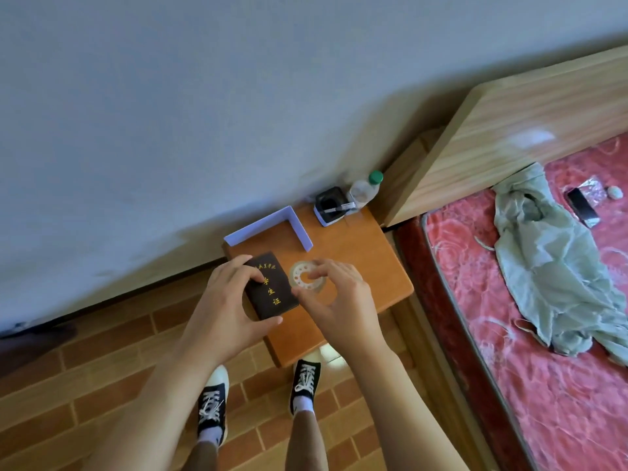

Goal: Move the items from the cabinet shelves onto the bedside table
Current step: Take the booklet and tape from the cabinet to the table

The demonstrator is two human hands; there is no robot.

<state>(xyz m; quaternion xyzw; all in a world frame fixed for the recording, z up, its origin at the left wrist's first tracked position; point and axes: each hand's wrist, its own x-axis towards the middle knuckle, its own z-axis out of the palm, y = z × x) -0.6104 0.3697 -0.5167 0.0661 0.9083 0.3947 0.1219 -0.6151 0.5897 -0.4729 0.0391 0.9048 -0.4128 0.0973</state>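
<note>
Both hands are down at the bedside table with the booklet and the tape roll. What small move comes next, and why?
Probably let go of both. The dark booklet in the left hand and the clear tape roll pinched by the right hand appear to lie on the bedside table already, so opening the fingers would finish placing them.

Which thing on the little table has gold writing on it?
The dark booklet, held by the left hand. The tape roll, bottle and white bookend show no writing.

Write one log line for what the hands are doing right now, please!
left hand: grips dark booklet | right hand: pinches tape roll | both over bedside table | step: setting down
</note>
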